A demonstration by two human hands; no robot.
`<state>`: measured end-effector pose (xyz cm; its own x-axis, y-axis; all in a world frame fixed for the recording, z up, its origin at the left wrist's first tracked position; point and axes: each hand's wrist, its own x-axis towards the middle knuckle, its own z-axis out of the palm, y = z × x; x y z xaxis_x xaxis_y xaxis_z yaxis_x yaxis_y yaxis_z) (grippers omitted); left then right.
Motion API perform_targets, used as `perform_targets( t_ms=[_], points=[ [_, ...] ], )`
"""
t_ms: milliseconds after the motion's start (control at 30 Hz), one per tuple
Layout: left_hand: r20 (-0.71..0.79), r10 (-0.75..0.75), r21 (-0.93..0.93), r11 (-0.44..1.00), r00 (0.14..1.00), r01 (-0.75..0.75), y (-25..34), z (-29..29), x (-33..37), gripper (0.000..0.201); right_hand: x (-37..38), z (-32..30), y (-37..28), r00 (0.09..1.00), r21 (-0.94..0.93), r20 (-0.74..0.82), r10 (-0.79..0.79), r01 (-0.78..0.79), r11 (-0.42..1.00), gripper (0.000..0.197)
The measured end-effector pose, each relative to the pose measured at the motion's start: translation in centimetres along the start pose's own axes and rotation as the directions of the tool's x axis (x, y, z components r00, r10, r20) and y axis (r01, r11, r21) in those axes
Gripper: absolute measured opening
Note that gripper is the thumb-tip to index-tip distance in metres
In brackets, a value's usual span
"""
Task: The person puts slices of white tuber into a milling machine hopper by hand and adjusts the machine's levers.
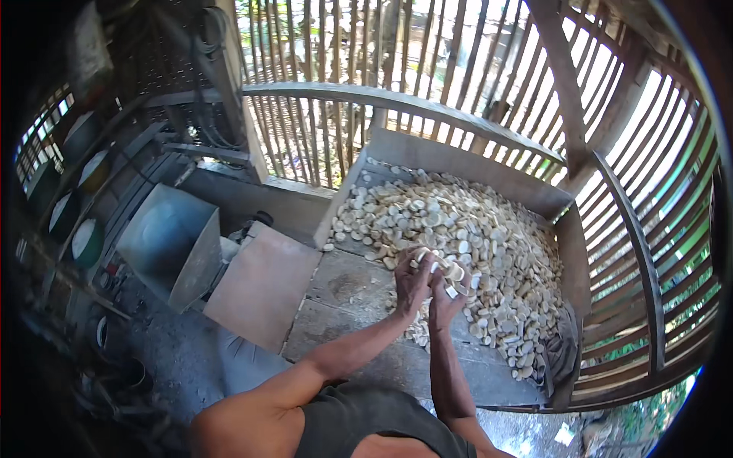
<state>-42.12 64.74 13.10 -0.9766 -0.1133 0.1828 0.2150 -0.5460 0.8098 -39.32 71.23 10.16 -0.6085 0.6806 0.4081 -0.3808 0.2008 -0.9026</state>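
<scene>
A large heap of pale, round, flat discs (496, 229) covers much of a wooden table (336, 294); I cannot tell what they are made of. Over the heap's near side, my left hand (413, 281) and my right hand (447, 300) are close together, fingers curled round several of the discs (455, 272). Some of these stick up between the fingers. A small white piece (451, 291) shows against the right hand. The fingers partly hide what lies in the palms.
Low boards (458, 164) edge the table at the back and right. A dark cloth (561, 347) is bunched at its right corner. On the left are a flat pinkish board (263, 286) and a metal hopper-like box (172, 244). Wooden slats (321, 46) form the walls.
</scene>
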Motion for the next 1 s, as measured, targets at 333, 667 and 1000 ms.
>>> perform_targets(
  t_ms=[333, 667, 1000],
  points=[
    [-0.128, 0.337, 0.022, 0.941, 0.933, -0.337, 11.4, -4.5, 4.7, 0.019, -0.1, 11.0, -8.1, 0.927, 0.050, 0.225, -0.301, 0.298, 0.953, 0.041],
    [-0.498, 0.668, 0.384, 0.742, 0.553, -0.550, 35.9, -20.5, 9.4, 0.038, -12.6, 35.4, -23.3, 0.761, 0.439, 0.505, -0.408, 0.181, 0.880, 0.048],
    [-0.268, 0.582, 0.958, 0.247, 0.768, 0.147, 38.1, -37.5, 7.9, 0.045, -16.0, 40.9, -18.7, 0.149, 0.074, 0.978, -0.149, 0.419, 0.905, 0.042]
  ],
)
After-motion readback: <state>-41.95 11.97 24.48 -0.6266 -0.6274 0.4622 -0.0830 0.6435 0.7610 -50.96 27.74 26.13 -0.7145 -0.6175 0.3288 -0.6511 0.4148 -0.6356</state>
